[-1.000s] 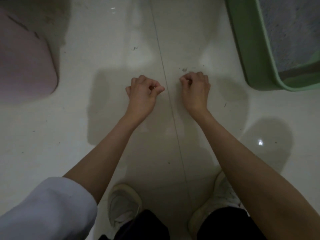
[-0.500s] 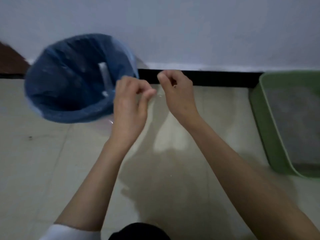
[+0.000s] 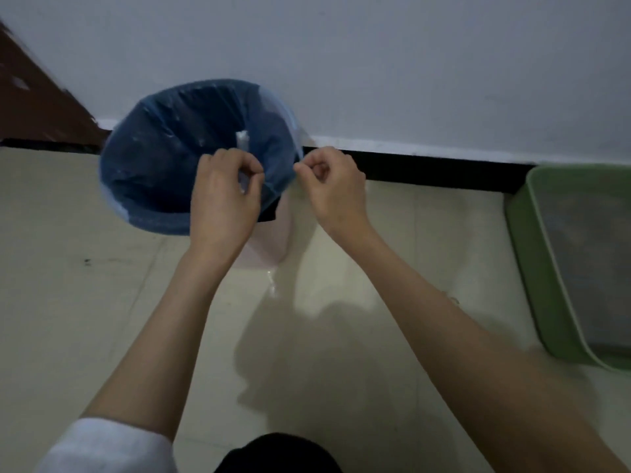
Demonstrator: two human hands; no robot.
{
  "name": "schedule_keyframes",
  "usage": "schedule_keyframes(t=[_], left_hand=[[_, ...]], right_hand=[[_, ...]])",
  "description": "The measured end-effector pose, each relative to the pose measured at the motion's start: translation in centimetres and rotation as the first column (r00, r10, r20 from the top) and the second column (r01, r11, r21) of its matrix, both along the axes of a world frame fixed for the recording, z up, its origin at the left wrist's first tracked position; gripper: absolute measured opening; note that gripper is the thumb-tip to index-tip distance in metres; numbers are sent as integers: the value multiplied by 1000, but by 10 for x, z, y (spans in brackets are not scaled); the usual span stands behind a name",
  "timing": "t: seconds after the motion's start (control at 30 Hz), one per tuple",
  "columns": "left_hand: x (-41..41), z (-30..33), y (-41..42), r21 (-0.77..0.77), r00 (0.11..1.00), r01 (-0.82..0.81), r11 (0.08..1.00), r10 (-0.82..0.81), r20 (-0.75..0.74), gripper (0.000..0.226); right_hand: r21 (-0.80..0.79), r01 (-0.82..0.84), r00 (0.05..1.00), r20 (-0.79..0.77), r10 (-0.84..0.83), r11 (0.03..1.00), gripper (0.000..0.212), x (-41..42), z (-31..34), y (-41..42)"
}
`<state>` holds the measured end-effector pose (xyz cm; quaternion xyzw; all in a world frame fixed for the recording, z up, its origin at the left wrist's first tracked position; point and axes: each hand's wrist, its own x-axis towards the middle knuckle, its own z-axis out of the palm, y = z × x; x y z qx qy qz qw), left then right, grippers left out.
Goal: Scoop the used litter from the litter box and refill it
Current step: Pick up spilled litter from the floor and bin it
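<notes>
Both hands are working at the bin bag (image 3: pixel 164 158): left hand (image 3: pixel 223 203) fingers are pinching its near rim, right hand (image 3: pixel 336 186) fingers are curling, their hold unclear. The green litter box (image 3: pixel 532 268) is sitting at three o'clock.

Glossy floor tiles (image 3: pixel 102 302), plastic bin liner (image 3: pixel 164 158)
</notes>
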<state>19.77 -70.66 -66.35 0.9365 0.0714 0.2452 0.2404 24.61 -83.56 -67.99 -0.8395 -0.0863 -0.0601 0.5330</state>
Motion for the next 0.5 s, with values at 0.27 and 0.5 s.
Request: schedule_keyframes(t=[0.27,0.5], left_hand=[[-2,-89,-130,-185,814,476,860,-510,-279,6],[-19,-204,-180,-187,610,569,801,-563,-558,14]], right_hand=[[-38,349,891,-295,-344,936,5,-34,-99,-135],[-271,510,659,-487,-574,816,17,-80,-203,-217]])
